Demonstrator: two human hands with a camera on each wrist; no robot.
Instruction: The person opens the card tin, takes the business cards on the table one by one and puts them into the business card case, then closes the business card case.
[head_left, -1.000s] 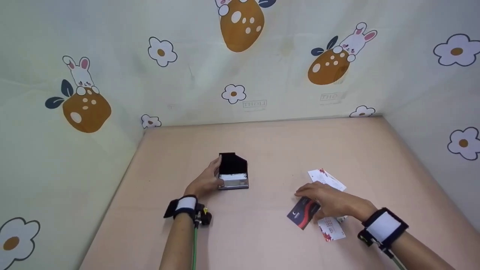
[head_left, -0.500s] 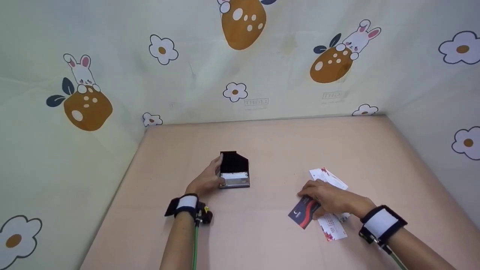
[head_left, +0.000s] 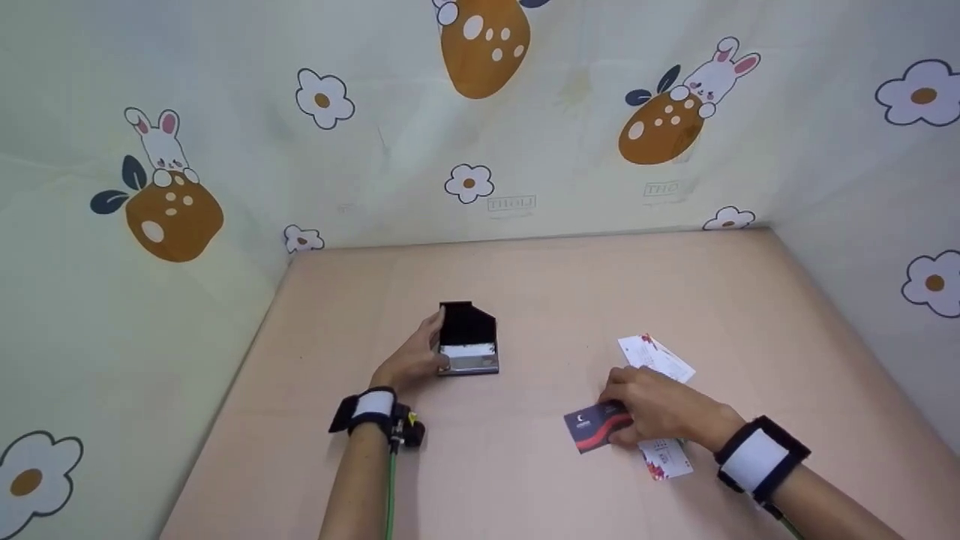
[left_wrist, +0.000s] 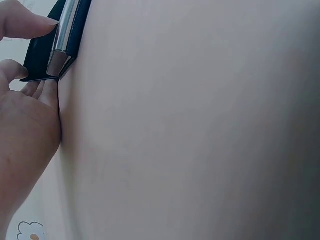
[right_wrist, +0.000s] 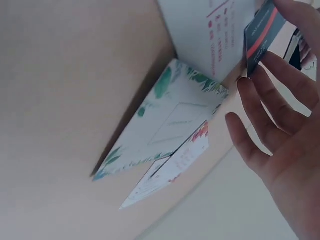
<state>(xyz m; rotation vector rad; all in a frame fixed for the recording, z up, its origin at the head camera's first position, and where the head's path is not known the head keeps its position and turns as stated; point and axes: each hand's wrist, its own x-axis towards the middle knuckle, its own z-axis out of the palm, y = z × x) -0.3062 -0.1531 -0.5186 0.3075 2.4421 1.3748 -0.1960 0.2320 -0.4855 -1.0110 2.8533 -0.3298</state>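
Note:
A flip-top business card case [head_left: 469, 337] lies with its black-lined lid raised and white cards inside its silver body. My left hand [head_left: 411, 365] grips its left side; in the left wrist view the thumb [left_wrist: 37, 25] presses the metal body and fingers lie behind the lid. My right hand [head_left: 660, 401] pinches a dark grey business card with a red wave [right_wrist: 262, 37] between thumb and fingertips. Below that hand lie several pale cards: a white one with red flowers [head_left: 664, 459], another angled behind [head_left: 658, 358], and a green-leaf card [right_wrist: 165, 120], which the hand mostly hides in the head view.
The pinkish tabletop [head_left: 517, 285] meets a patterned cloth wall [head_left: 390, 150] at the back and both sides. A wrist band with a small camera [head_left: 409, 429] and a green cable sits on the left wrist; the right wrist has a similar band [head_left: 761, 457].
My right hand has turned the dark card to a flatter angle and shifted it slightly left, off the white cards. The left hand and card case have stayed in place.

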